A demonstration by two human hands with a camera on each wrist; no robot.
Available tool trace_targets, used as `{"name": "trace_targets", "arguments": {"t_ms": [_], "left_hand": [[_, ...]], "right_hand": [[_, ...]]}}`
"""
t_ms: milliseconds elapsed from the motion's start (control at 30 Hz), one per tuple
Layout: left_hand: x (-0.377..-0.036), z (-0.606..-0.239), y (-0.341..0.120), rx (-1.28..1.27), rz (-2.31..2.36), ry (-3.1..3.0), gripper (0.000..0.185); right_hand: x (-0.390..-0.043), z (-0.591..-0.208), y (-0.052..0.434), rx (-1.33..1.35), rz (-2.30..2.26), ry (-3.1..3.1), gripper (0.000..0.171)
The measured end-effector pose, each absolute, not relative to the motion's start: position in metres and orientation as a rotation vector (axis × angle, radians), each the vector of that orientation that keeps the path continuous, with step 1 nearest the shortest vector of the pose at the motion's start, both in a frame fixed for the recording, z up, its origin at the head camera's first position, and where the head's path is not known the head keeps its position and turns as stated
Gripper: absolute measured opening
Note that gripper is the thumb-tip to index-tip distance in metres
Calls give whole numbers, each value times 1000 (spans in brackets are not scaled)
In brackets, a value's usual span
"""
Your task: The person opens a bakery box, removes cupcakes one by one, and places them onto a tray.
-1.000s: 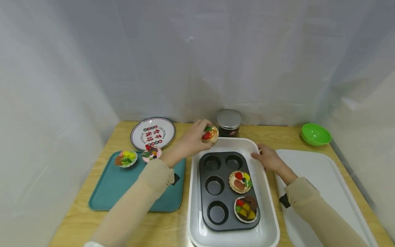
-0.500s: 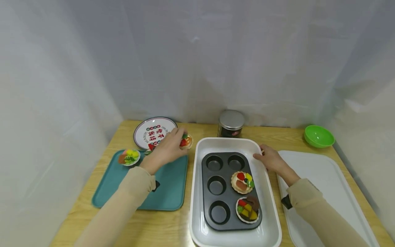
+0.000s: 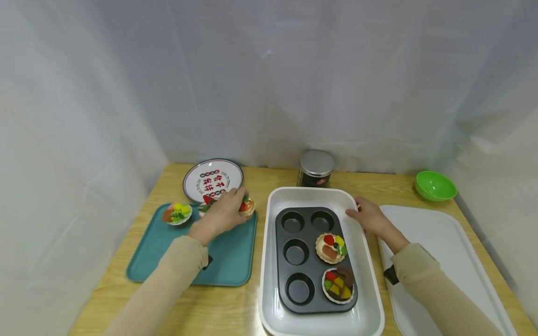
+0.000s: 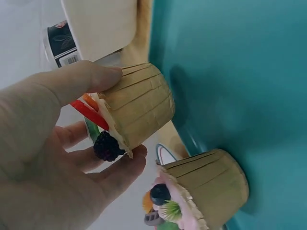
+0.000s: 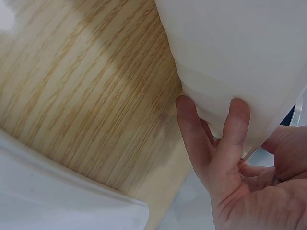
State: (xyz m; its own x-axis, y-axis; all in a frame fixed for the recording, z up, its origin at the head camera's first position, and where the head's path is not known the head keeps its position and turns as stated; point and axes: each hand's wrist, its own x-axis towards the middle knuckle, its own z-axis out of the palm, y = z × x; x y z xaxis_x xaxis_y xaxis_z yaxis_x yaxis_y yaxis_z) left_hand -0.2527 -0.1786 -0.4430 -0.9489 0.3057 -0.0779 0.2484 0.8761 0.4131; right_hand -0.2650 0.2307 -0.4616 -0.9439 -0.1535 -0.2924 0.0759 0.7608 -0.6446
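My left hand (image 3: 220, 213) pinches a fruit-topped toy cupcake (image 4: 141, 103) by its paper-cup rim, just above the far right corner of the teal tray (image 3: 222, 266). A pink-topped cupcake (image 4: 211, 187) stands on the tray right beside it, partly hidden by the hand in the head view. Farther left on the tray is another cupcake (image 3: 177, 213) with yellow and green toppings. My right hand (image 3: 370, 219) grips the far right corner of a white tub (image 3: 311, 192), fingers (image 5: 235, 124) against its outer wall. Inside lies a dark muffin tin (image 3: 314, 284) bearing two cupcakes (image 3: 330, 247) in its right column.
A round plate (image 3: 193, 179) with red lettering is at the back left. Behind the tub stands a dark can with a silver lid (image 3: 316, 162). On the right are a white tray (image 3: 424, 224) and a green bowl (image 3: 435, 185). White sheeting encloses the table.
My left hand has carried the cupcake leftward from above the tub's far edge and lowered it over the teal tray. The right hand keeps its grip on the tub corner.
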Motion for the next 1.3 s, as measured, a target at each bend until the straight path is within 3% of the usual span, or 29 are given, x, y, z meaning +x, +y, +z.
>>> {"name": "trace_targets", "arguments": {"t_ms": [567, 833, 1300], "left_hand": [[-254, -451, -178, 456, 460, 2907, 56], [-254, -439, -175, 490, 548, 2880, 80], [-258, -403, -79, 852, 851, 2666, 89]], "right_hand": [[-268, -462, 231, -33, -1013, 2618, 48], [-268, -462, 232, -43, -987, 2627, 47], [-266, -467, 231, -50, -1008, 2630, 43]]}}
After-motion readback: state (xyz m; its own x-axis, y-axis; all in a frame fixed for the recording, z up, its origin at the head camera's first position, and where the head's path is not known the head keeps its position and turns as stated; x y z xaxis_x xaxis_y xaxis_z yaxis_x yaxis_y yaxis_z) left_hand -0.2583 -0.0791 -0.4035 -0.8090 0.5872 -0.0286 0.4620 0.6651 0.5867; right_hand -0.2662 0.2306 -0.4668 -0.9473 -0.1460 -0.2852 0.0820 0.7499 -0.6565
